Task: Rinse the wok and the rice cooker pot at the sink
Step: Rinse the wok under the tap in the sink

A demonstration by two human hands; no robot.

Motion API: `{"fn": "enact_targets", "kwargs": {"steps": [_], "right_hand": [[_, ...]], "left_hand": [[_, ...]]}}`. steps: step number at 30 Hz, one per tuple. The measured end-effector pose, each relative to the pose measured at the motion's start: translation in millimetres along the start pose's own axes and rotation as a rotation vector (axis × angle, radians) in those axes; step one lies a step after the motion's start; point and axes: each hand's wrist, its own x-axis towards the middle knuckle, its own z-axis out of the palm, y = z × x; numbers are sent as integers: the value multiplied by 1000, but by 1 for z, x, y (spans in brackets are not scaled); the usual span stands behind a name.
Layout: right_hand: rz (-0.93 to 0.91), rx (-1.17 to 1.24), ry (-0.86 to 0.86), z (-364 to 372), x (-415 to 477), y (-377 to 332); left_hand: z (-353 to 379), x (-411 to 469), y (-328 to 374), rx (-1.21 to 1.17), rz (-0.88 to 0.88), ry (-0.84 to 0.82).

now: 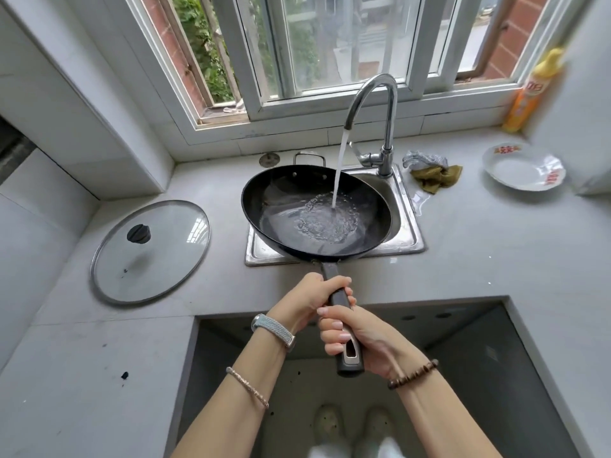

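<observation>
Black wok (261, 196): over the steel sink (406, 226) near the worktop's (479, 246) back edge, its bowl covering most of the basin, with shallow rippling water pooled inside; whether it rests on the rim cannot be told.
Handle (330, 271): long and dark, pointing back over the worktop's front cut-out.
Left hand (309, 297): wrapped round the handle close to the bowl, fingers curled tight.
Right hand (358, 337): clenched round the handle nearer its end, touching the left hand.
Faucet (380, 104): curved chrome, at the sink's back right corner, its stream (339, 166) falling into the wok.
Glass lid (165, 259): flat on the worktop left of the sink, knob up.
Cloths (433, 175): bunched grey and olive, beside the faucet base.
Dish (522, 171): white, toward the worktop's right edge.
Bottle (532, 94): orange and yellow, in the back right corner.
</observation>
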Motion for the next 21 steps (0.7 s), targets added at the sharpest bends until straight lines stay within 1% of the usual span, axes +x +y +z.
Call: {"fn": "enact_targets", "kwargs": {"steps": [3,9,15,21], "right_hand": [[-12,4,72,-10,-7,-8],[-20,-8,132,-27,-8,-17],[-1,0,140,-36,-5,-22],[14,-59,153,-39,5,-22]], "left_hand": [[12,9,-1,17,-23,-32],[27,25,-5,-2,-63,-65],[29,37,-7,-17,-89,-68],[23,45,-10,-31,-107,-49]]}}
